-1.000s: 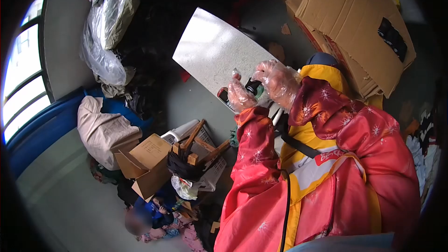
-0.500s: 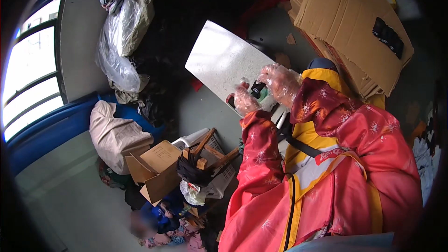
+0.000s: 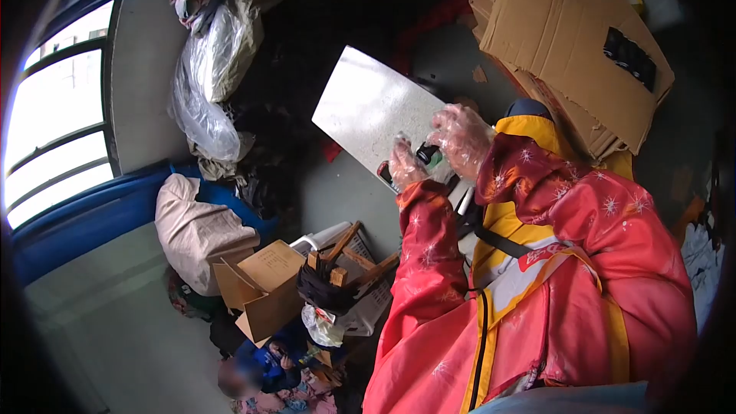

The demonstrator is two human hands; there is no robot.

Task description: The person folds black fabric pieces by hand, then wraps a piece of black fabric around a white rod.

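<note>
Both hands wear clear plastic gloves, over the near end of a pale speckled board [image 3: 379, 103]. My left hand [image 3: 405, 164] has its fingers bent, beside a small red and black object [image 3: 385, 172] at the board's edge. My right hand [image 3: 461, 135] is curled, its fingertips close to a small black item [image 3: 426, 153] between the hands. Something green shows just below that item. Whether either hand grips it is too small to tell.
Flattened cardboard [image 3: 567, 46] stands at the upper right. An open carton [image 3: 272, 280] and a white basket [image 3: 368, 303] with wooden pieces lie at lower left. Another person [image 3: 280, 360] is beyond them. Plastic bags [image 3: 222, 61] hang near the window.
The view has shifted, so the board and the surroundings appear farther right and lower. Both hands stay over the board's near end, with the fingers slightly moved around the black item.
</note>
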